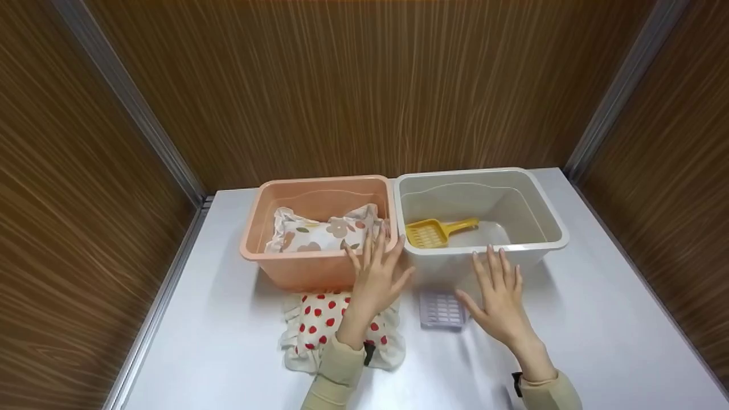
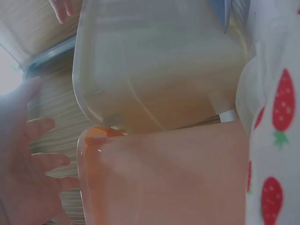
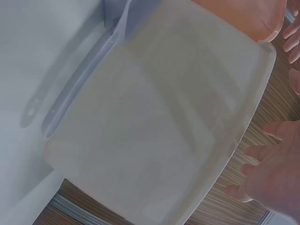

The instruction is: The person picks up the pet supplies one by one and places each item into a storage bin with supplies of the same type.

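Fingers spread, my left hand (image 1: pixel 376 282) hovers by the front rim of the pink bin (image 1: pixel 307 270). Inside that bin lies a small floral pillow (image 1: pixel 310 233) with ruffled edges. A strawberry-print pillow (image 1: pixel 319 322) lies in front of it, partly hidden by my left forearm. My right hand (image 1: pixel 501 307) is also spread, near the front of the off-white bin (image 1: pixel 541 246), which contains a yellow slotted scoop (image 1: pixel 430 233). A lavender slotted scoop (image 1: pixel 443 310) lies on the table left of my right hand; its handle (image 3: pixel 77 84) shows in the right wrist view. Neither hand holds anything.
The two bins stand side by side on a white table (image 1: pixel 216 336), close to the wood-grain back panel (image 1: pixel 398 85). Similar side panels (image 1: pixel 85 228) with metal edge strips (image 1: pixel 136 108) enclose the table at left and right.
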A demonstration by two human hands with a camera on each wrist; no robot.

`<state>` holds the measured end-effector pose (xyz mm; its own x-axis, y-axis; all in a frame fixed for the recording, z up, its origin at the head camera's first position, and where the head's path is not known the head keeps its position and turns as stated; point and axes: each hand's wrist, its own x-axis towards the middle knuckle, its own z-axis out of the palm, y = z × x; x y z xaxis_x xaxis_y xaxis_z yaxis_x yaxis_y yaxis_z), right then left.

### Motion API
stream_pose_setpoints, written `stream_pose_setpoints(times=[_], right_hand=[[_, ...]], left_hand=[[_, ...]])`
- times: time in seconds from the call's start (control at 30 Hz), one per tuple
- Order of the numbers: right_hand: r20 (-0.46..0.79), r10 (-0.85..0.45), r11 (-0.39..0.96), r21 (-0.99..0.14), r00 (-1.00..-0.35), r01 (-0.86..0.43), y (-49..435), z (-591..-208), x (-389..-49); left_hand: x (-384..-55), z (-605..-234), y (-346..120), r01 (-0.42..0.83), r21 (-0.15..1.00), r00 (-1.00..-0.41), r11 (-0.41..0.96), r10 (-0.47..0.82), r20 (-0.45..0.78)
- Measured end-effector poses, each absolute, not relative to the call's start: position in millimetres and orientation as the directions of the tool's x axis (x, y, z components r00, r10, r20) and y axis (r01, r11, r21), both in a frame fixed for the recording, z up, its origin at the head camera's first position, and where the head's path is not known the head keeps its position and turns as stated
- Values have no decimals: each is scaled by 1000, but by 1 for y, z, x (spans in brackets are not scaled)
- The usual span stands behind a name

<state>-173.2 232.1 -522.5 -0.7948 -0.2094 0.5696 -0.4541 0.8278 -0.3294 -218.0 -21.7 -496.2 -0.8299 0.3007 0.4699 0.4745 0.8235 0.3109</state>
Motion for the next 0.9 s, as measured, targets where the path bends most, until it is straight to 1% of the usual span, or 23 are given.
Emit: stream_pose_setpoints(times=[0.17, 0.4, 0.67, 0.73, 0.9], right_hand=[[577, -204, 827, -331, -791, -455, 237, -529, -167], [569, -192, 827, -344, -799, -444, 240, -535, -161], [518, -204, 825, -366, -831, -431, 247, -535, -159], [522, -216, 825, -355, -825, -440, 249, -536, -158], [567, -241, 814, -323, -787, -482, 253, -544, -158]], left_hand=[[-222, -494, -18, 498, 308, -815, 811, 315, 487], [-228, -492, -14, 513, 299, -808, 804, 335, 485], [-236, -489, -7, 521, 303, -800, 798, 333, 499], [-237, -489, -6, 519, 296, -800, 802, 333, 500], [-240, -489, -5, 513, 256, -793, 819, 338, 507]])
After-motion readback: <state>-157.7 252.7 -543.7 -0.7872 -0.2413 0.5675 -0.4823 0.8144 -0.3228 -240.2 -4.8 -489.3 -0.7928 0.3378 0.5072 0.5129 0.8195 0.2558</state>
